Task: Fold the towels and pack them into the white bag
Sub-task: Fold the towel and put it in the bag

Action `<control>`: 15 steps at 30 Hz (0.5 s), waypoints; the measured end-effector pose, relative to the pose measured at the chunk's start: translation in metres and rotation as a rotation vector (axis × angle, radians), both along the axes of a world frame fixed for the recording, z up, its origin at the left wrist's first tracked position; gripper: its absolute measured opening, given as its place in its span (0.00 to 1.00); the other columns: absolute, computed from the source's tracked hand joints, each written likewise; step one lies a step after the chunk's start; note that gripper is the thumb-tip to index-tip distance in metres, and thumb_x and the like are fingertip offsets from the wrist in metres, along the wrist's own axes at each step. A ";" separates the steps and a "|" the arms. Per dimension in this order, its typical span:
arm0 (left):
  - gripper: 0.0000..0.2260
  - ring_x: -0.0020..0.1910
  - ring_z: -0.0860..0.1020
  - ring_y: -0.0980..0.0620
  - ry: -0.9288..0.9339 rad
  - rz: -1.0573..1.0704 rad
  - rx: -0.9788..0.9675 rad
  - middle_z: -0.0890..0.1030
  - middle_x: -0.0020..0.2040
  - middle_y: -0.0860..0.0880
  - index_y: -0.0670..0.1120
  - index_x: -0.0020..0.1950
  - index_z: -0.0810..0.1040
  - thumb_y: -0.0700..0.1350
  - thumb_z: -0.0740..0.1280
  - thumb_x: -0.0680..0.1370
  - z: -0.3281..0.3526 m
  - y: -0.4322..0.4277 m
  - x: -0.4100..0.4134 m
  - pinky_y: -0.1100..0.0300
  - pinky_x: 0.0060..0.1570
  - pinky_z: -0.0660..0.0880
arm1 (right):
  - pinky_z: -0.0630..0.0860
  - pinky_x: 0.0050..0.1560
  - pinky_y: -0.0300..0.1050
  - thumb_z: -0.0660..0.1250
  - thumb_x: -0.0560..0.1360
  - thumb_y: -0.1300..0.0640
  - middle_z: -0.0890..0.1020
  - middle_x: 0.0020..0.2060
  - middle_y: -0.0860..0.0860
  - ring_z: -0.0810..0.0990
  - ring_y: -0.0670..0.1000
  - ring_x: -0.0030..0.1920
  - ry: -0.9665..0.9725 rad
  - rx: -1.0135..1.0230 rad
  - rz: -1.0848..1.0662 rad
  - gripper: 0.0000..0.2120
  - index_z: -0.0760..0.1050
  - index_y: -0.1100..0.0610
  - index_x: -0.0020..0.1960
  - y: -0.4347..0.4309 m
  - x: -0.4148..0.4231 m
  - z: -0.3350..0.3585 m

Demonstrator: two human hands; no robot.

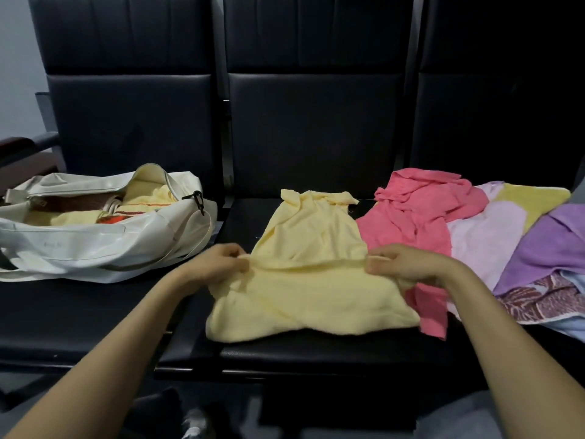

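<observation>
Folding step: left hand [218, 264] and right hand [402, 264] pinch yellow towel [310, 289] at mid-fold, apparently; next, crease flat, then white bag [104, 245].

You have a black bench [79, 312] before you. The white bag [95, 245] lies at its left end and the pale yellow towel [310, 296] in the middle by the front edge. The pink towel [418, 213], lilac towel [484, 239] and purple towel [550, 248] overlap toward the right end.
</observation>
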State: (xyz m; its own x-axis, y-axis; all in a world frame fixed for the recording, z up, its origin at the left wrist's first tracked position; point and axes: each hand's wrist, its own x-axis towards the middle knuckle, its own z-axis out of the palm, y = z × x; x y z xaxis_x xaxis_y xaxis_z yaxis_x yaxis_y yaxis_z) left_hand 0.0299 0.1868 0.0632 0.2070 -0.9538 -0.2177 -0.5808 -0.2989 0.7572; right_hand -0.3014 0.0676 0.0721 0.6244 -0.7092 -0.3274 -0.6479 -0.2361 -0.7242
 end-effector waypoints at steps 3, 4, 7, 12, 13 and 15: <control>0.07 0.45 0.76 0.50 0.190 0.155 -0.048 0.79 0.45 0.47 0.44 0.48 0.78 0.47 0.70 0.75 0.002 -0.008 0.006 0.58 0.42 0.72 | 0.73 0.44 0.42 0.66 0.78 0.53 0.79 0.48 0.49 0.78 0.49 0.47 -0.015 -0.101 -0.178 0.09 0.76 0.55 0.56 -0.011 0.001 -0.002; 0.08 0.44 0.76 0.50 0.173 0.172 -0.039 0.79 0.45 0.46 0.44 0.48 0.79 0.48 0.69 0.76 -0.002 -0.012 0.006 0.57 0.40 0.72 | 0.73 0.45 0.44 0.66 0.78 0.53 0.80 0.48 0.51 0.78 0.50 0.47 -0.003 -0.136 -0.209 0.10 0.77 0.57 0.56 -0.016 0.006 -0.008; 0.10 0.43 0.77 0.50 0.038 0.191 -0.045 0.80 0.46 0.46 0.44 0.50 0.79 0.50 0.68 0.77 -0.015 -0.024 -0.001 0.58 0.36 0.72 | 0.70 0.46 0.43 0.66 0.78 0.56 0.79 0.48 0.52 0.76 0.52 0.50 -0.035 -0.217 -0.343 0.05 0.76 0.57 0.51 -0.028 0.023 -0.030; 0.08 0.44 0.78 0.50 -0.007 0.280 -0.084 0.81 0.44 0.47 0.44 0.48 0.82 0.47 0.67 0.77 -0.033 -0.053 -0.010 0.60 0.37 0.73 | 0.69 0.37 0.36 0.64 0.78 0.59 0.79 0.47 0.53 0.76 0.52 0.48 -0.082 -0.312 -0.487 0.05 0.77 0.59 0.49 -0.038 0.044 -0.051; 0.08 0.46 0.79 0.49 -0.073 0.275 -0.058 0.81 0.45 0.47 0.44 0.48 0.82 0.48 0.68 0.77 -0.037 -0.059 -0.010 0.58 0.40 0.75 | 0.72 0.40 0.41 0.62 0.78 0.59 0.80 0.48 0.55 0.77 0.55 0.48 -0.022 -0.299 -0.487 0.08 0.78 0.61 0.49 -0.040 0.048 -0.054; 0.09 0.51 0.78 0.48 -0.190 0.254 0.024 0.81 0.51 0.46 0.45 0.49 0.84 0.50 0.69 0.76 -0.044 -0.068 -0.011 0.54 0.50 0.77 | 0.75 0.49 0.49 0.60 0.77 0.57 0.79 0.53 0.60 0.78 0.60 0.53 0.109 -0.261 -0.490 0.12 0.79 0.62 0.51 -0.046 0.053 -0.062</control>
